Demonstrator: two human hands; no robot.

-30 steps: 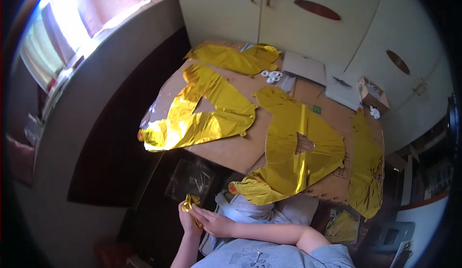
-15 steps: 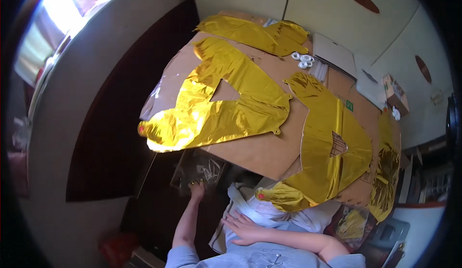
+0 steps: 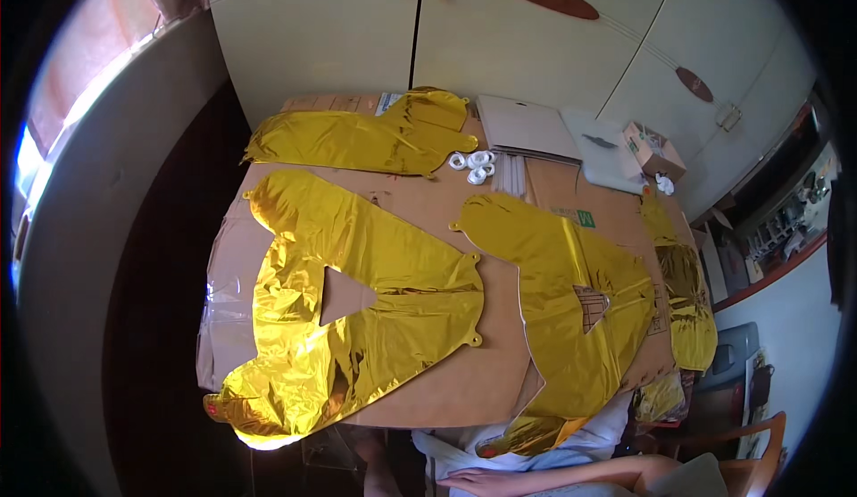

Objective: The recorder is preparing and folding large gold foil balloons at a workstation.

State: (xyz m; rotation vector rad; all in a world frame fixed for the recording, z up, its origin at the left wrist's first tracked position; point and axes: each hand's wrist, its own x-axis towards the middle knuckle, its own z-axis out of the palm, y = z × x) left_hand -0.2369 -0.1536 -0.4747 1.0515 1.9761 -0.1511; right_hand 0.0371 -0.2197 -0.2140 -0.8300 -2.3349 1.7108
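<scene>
One pink curtain (image 3: 98, 28): upper left, bright light along its lower edge.
Dark panel (image 3: 170, 318): stands to the left of the work surface.
Left foil sheet (image 3: 406, 287): gold, two-legged, lying flat on cardboard (image 3: 428, 405); triangular opening through its middle; tabs at its broad right end; lower leg wrinkled, red spot at its tip.
Far foil sheet (image 3: 326, 140): gold, behind the left one, near but apart from it.
Clear tray (image 3: 323, 451): below the near edge of the cardboard; too dim for me to read its contents.
Left hand (image 3: 364, 444): mine, in shadow just beside the clear tray; I cannot tell whether its fingers are closed or on anything.
Right hand (image 3: 478, 481): mine, well apart from the left; lies flat over pale cloth (image 3: 446, 450) at my lap, fingers extended.
White rolls (image 3: 475, 165): clustered behind, just beside clear strips (image 3: 509, 177).
Right foil sheet (image 3: 553, 260): gold, same outline, smaller opening; lower leg overhangs the near edge, above my right hand.
Small carton (image 3: 654, 150): far right corner, white clump (image 3: 664, 183) in front.
Clear bag (image 3: 661, 399): yellow inside, below the cardboard's near right corner.
Narrow foil sheet (image 3: 689, 305): gold, along the right edge.
Wooden chair (image 3: 761, 463): lower right, partly in view.
</scene>
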